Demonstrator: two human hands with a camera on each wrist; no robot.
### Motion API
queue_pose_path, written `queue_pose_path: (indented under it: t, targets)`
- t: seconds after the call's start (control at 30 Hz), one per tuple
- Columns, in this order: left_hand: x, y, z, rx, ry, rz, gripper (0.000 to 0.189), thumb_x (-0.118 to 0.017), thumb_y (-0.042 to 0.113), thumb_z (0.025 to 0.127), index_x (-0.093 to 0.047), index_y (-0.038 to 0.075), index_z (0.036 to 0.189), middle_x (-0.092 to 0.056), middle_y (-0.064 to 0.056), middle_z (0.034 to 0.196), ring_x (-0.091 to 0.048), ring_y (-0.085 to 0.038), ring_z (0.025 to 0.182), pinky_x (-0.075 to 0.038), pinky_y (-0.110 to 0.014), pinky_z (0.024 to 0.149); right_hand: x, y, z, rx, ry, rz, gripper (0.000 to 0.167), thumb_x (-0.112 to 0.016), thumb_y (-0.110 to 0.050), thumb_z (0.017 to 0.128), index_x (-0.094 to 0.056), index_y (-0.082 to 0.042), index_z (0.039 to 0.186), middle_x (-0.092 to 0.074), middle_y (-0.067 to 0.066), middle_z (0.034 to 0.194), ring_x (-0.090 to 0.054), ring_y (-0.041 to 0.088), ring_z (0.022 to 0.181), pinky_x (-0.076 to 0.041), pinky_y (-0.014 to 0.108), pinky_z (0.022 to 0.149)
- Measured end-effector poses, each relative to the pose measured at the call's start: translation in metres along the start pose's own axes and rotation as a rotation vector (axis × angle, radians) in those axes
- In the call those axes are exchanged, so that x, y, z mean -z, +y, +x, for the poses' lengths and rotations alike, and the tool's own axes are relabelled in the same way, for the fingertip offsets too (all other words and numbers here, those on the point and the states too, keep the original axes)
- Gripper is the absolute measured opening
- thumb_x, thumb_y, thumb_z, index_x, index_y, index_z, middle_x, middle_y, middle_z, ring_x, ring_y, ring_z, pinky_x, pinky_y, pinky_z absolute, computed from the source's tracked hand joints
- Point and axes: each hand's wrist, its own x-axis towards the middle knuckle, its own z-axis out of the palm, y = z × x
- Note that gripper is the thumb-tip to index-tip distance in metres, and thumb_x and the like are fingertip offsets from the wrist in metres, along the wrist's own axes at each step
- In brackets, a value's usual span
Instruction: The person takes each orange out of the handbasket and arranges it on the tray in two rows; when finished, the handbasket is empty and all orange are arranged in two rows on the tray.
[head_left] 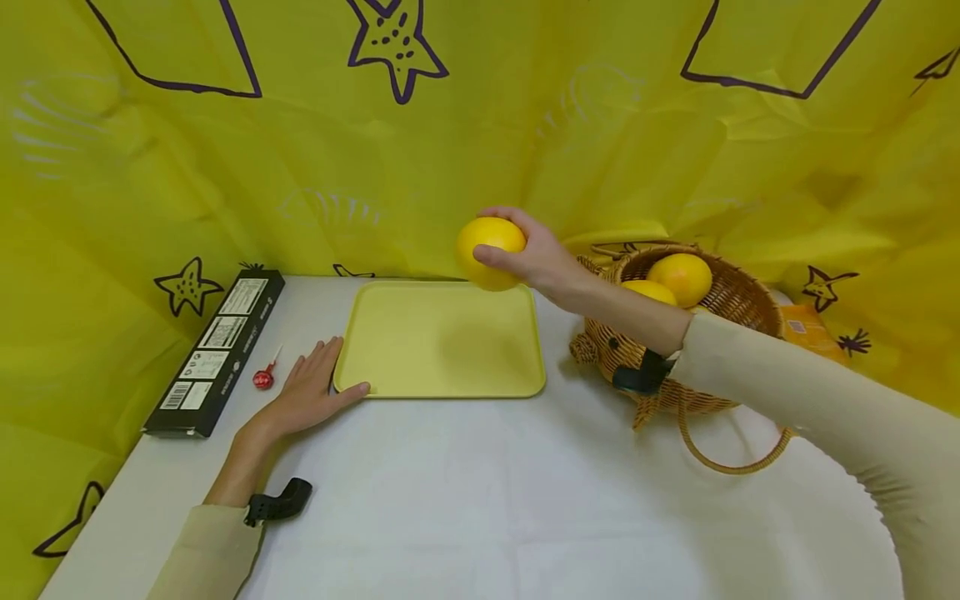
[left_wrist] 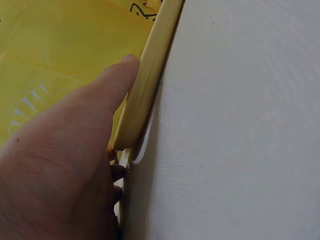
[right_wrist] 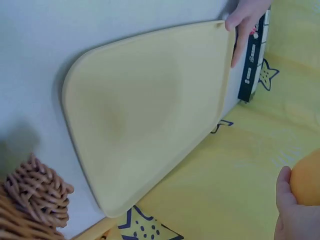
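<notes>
My right hand (head_left: 528, 254) grips a round yellow fruit (head_left: 480, 233), thumb in front and fingers behind, in the air above the back right of a pale yellow tray (head_left: 435, 342). In the right wrist view, part of the fruit (right_wrist: 307, 180) shows at the right edge. Spread at the tray's front left corner is my left hand (head_left: 303, 396). Its thumb lies against the front rim and its fairly straight fingers run along the left side. The left wrist view shows the thumb (left_wrist: 117, 80) touching the tray rim (left_wrist: 150, 75). The tray holds nothing.
On the right, a wicker animal-shaped basket (head_left: 738, 304) holds more yellow fruit (head_left: 680, 279); its handle (head_left: 738, 471) droops in front. An orange packet (head_left: 810, 329) lies behind it. To the left are a red lollipop (head_left: 263, 378) and a long black box (head_left: 225, 350). A yellow curtain (head_left: 480, 142) hangs behind.
</notes>
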Motion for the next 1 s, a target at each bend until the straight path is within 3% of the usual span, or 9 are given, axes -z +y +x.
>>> queue_pose_path:
  t: [0.4,0.53,0.63,0.77,1.0]
  targets:
    - [-0.002,0.000,0.001,0.014,-0.011,0.009,0.102,-0.055,0.059,0.089,-0.005,-0.001,0.155,-0.008,-0.028,0.160,-0.002,-0.047,0.149,0.000,-0.063,0.118,-0.018,-0.001,0.010,-0.024,-0.015,-0.040,0.068,-0.070,-0.020,0.085,-0.037,-0.021,0.144,-0.045,0.010,0.139,-0.055,0.027,0.109,-0.053,0.035,0.086]
    - [-0.001,0.000,0.000,0.013,-0.009,0.014,0.102,-0.055,0.059,0.090,-0.004,0.000,0.155,-0.007,-0.028,0.161,-0.002,-0.047,0.149,0.000,-0.063,0.118,-0.026,0.000,0.012,-0.037,-0.053,-0.031,0.070,-0.071,-0.019,0.085,-0.034,-0.019,0.145,-0.044,0.011,0.139,-0.055,0.027,0.110,-0.053,0.035,0.087]
    - [0.000,0.000,0.000,0.013,-0.007,0.019,0.102,-0.055,0.059,0.090,-0.004,0.000,0.155,-0.007,-0.027,0.161,-0.002,-0.047,0.149,0.000,-0.064,0.118,-0.032,0.005,0.014,-0.002,-0.093,-0.033,0.073,-0.071,-0.018,0.084,-0.034,-0.024,0.147,-0.045,0.011,0.137,-0.056,0.027,0.110,-0.054,0.036,0.086]
    - [0.000,-0.001,0.001,0.013,-0.009,0.009,0.102,-0.056,0.059,0.089,-0.004,0.000,0.155,-0.006,-0.027,0.161,-0.001,-0.047,0.149,0.001,-0.063,0.118,-0.038,0.009,0.015,0.039,-0.109,-0.050,0.068,-0.072,-0.020,0.084,-0.041,-0.026,0.144,-0.047,0.010,0.134,-0.058,0.027,0.106,-0.055,0.036,0.083]
    - [-0.003,-0.003,0.002,0.003,-0.005,0.006,0.102,-0.056,0.059,0.089,-0.003,0.001,0.155,-0.006,-0.026,0.161,-0.001,-0.046,0.149,0.001,-0.064,0.118,-0.043,0.009,0.022,0.026,-0.074,-0.084,0.062,-0.073,-0.023,0.084,-0.044,-0.022,0.139,-0.050,0.010,0.129,-0.058,0.027,0.103,-0.056,0.035,0.082]
